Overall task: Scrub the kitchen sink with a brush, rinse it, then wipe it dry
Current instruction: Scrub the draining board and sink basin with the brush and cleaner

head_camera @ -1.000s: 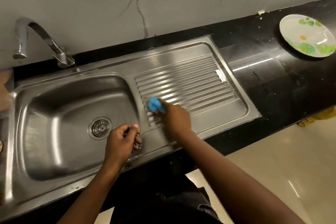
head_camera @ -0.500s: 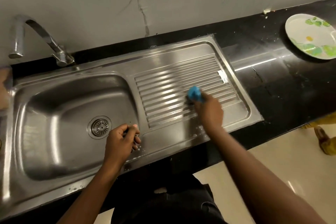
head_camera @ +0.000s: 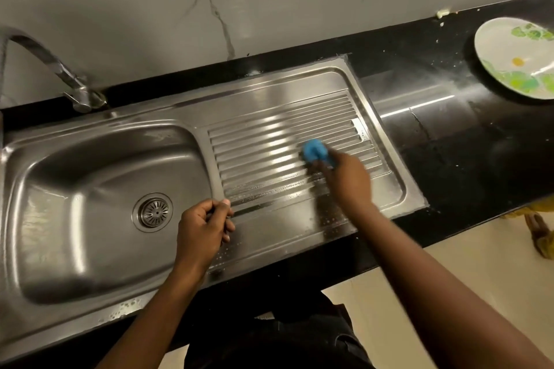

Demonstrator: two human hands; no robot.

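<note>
Scrubbing is judged to be the step in hand; rinsing and wiping are not yet done. The blue brush [head_camera: 314, 151] is gripped in the right hand [head_camera: 349, 184], whose fingers are curled round it, and is pressed on the ribbed drainboard [head_camera: 263, 144] towards its 3 o'clock end. Hand and brush are blurred. The left hand [head_camera: 201, 231] is rested on the steel at the drainboard's 7 o'clock corner, just beside the basin [head_camera: 60, 204]. Its fingers are curled in, and nothing can be seen held in them. The drain [head_camera: 153, 212] lies at 9 o'clock of that hand. The tap [head_camera: 60, 75] is set at 11 o'clock of the sink [head_camera: 75, 325], and a plate [head_camera: 515, 60] is left on the counter [head_camera: 449, 144] at 2 o'clock, well apart.

Beads of water are seen only on the ribs nearest 6 o'clock. The strokes are best run along the grooves, not across them, so that the bristles are driven into each channel. Even pressure should be kept up, and the rows should be overlapped from 6 o'clock up to 12 o'clock. The flat border and the corners should not be missed, and loosened dirt is best pushed towards the basin at 9 o'clock, not onto the counter.
</note>
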